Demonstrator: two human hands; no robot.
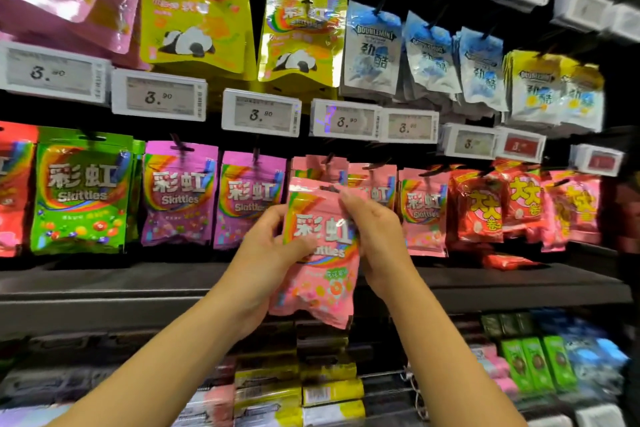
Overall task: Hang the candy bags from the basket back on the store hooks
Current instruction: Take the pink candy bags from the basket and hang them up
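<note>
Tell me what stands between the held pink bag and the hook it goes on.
Nothing separate blocks it. The pink Skittles bag, held by the left hand and right hand, sits just in front of matching pink bags already hanging there; the hook itself is too blurred to make out.

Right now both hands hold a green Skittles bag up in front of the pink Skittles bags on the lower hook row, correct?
Not quite: the head view shows the held bag is pink, not green. The left hand and right hand hold a pink Skittles bag up in front of the pink Skittles bags on the lower hook row. The green Skittles bag hangs far left.
</note>
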